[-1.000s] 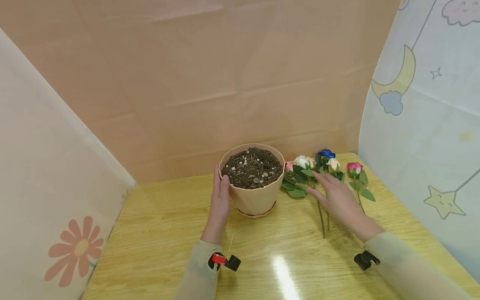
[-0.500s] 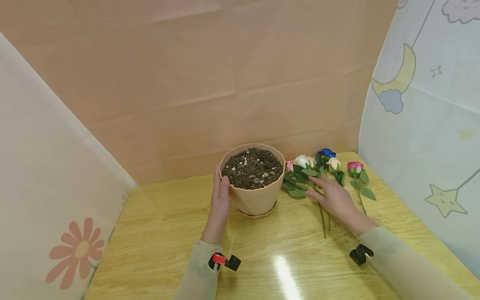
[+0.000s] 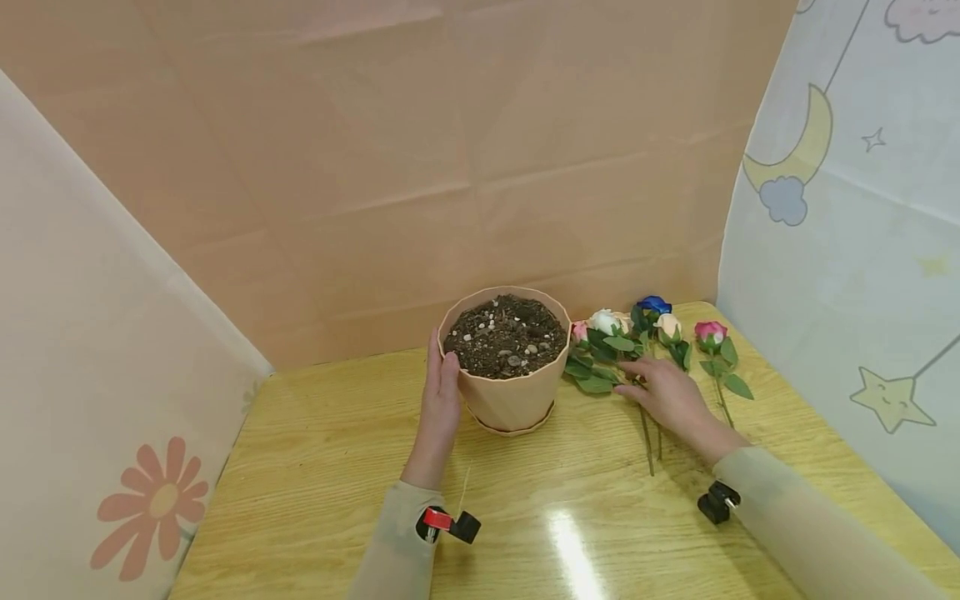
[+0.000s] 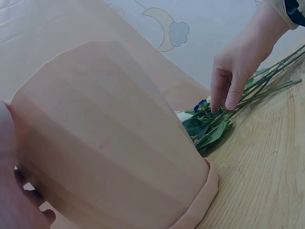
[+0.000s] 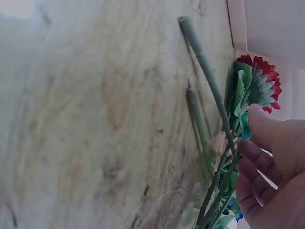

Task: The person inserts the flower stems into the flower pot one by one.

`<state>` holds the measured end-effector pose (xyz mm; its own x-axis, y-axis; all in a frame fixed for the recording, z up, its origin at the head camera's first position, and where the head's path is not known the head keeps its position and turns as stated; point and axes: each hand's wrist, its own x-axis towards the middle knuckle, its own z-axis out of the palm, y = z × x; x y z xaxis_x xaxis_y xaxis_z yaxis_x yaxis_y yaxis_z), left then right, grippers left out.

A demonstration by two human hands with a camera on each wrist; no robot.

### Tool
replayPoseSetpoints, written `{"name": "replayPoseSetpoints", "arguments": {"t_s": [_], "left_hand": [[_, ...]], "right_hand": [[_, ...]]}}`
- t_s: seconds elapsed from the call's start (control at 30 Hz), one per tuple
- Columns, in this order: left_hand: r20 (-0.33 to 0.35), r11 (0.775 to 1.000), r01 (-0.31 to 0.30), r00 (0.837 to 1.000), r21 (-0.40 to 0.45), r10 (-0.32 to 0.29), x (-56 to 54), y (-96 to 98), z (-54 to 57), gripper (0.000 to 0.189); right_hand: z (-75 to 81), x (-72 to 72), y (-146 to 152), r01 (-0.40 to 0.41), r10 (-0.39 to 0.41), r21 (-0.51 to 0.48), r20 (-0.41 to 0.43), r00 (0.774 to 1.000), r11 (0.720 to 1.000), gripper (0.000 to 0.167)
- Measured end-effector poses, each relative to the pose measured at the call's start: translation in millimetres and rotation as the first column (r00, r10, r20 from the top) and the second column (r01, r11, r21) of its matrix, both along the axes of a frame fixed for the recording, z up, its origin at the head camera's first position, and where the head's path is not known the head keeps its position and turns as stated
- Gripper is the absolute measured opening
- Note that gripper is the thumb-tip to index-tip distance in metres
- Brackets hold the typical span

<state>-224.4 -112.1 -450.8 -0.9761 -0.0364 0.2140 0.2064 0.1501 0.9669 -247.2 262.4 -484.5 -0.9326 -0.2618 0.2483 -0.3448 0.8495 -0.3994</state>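
Left grip (image 3: 440,398) straight-fingered against peach, faceted, soil-filled pot (image 3: 510,402); right grip (image 3: 670,402) parted by multicoloured roses (image 3: 667,327).

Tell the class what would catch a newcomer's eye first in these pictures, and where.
Probably the peach flowerpot, filled with dark soil, standing toward the back of the table with the left hand against its side. Next, likely the vivid blue rose to the right of the flowerpot, among other flowers, with the right hand close by their stems.

Peach pot (image 3: 510,402), white-flecked brown soil (image 3: 504,340), blue rose (image 3: 655,305), green leaves (image 3: 597,385), yellow wood-grained table (image 3: 337,467)
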Motion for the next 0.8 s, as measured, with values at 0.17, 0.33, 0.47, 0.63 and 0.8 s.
{"name": "replayPoseSetpoints", "arguments": {"t_s": [0.17,0.33,0.47,0.63,0.8], "left_hand": [[-0.018,1.0,0.007,1.0,0.012,-0.007,0.4,0.3,0.1,0.065],[-0.032,1.0,0.007,0.999,0.011,-0.006,0.2,0.4,0.0,0.065],[-0.025,1.0,0.004,1.0,0.009,-0.004,0.8,1.0,1.0,0.065],[-0.023,1.0,0.008,1.0,0.013,-0.007,0.4,0.7,0.8,0.065],[-0.022,1.0,0.013,1.0,0.018,-0.013,0.9,0.0,0.4,0.065]], "right_hand": [[-2.9,-3.7,0,-0.037,0.036,-0.005,-0.037,0.999,0.999,0.04],[-6.5,-7.3,0,-0.059,0.06,0.015,-0.078,0.995,0.998,0.036],[-8.3,-10.4,2,-0.056,0.06,0.047,-0.079,0.995,0.997,0.033],[-8.0,-11.8,2,-0.045,0.05,0.078,-0.067,0.996,0.996,0.027],[-5.7,-11.1,0,-0.022,0.025,0.071,-0.051,0.998,0.997,0.022]]}}
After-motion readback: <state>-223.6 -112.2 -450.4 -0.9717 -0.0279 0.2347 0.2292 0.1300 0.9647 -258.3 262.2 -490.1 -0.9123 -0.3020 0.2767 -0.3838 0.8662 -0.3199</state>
